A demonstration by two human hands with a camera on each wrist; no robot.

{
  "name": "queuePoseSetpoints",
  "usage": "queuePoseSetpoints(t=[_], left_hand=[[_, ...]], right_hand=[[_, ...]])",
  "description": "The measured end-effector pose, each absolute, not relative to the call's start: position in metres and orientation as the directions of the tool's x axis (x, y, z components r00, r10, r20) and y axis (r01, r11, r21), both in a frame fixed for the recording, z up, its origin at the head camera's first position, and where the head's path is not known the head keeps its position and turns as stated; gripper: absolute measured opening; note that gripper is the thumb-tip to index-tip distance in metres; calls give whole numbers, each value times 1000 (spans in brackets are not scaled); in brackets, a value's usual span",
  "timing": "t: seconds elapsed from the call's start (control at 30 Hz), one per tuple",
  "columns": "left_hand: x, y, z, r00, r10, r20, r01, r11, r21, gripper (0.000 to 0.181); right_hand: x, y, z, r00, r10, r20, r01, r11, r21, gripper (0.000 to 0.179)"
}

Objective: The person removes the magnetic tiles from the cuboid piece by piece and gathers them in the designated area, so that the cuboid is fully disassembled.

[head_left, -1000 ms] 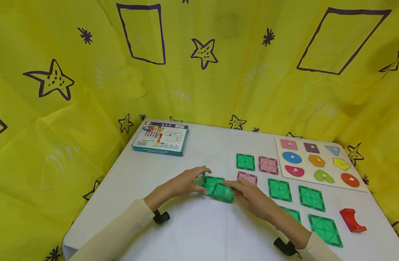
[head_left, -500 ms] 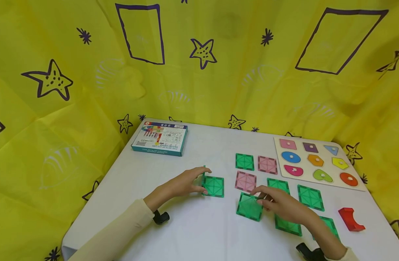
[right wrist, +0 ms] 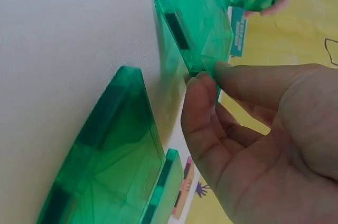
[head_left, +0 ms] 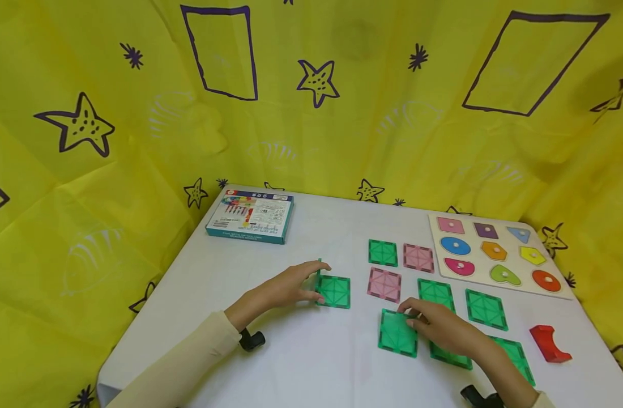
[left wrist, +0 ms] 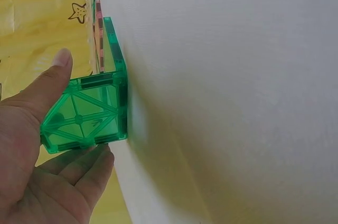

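In the head view, my left hand (head_left: 288,285) holds a green magnetic tile standing on its edge. The left wrist view shows this upright tile (left wrist: 84,113) between my thumb and fingers. A flat green magnetic tile (head_left: 335,292) lies against its lower edge, to its right. My right hand (head_left: 439,326) pinches another green magnetic tile (head_left: 397,334) by a corner, between thumb and fingertips. That tile looks tilted and slightly raised in the right wrist view, apart from the flat one.
Two pink tiles (head_left: 384,284) and several green tiles (head_left: 486,309) lie at right. Behind them is a shape puzzle board (head_left: 474,269). A red arched block (head_left: 549,344) sits far right, and a flat box (head_left: 251,216) at back left.
My right hand has carried its green magnetic tile away from the flat tile, rightward and nearer to me. My left hand keeps its place on the upright tile.
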State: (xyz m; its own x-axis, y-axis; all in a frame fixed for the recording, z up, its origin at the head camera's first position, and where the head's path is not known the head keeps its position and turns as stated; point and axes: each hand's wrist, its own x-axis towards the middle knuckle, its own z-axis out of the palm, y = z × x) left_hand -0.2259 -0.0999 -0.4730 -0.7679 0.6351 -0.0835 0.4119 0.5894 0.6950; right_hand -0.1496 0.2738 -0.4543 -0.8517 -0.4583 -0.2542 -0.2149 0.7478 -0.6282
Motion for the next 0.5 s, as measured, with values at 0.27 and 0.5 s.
queuePoseSetpoints(t=[0.27,0.5], left_hand=[[-226,-99,-473,-768,636,-82,412,588,696,71],[-226,-99,-473,-767,637,-80,415,587,695,71]], right_hand=[[-145,268,-457,-876,-408,-258,-173,764,-621,23],[-143,265,-461,-887,-386,-254,-158,770,-618,21]])
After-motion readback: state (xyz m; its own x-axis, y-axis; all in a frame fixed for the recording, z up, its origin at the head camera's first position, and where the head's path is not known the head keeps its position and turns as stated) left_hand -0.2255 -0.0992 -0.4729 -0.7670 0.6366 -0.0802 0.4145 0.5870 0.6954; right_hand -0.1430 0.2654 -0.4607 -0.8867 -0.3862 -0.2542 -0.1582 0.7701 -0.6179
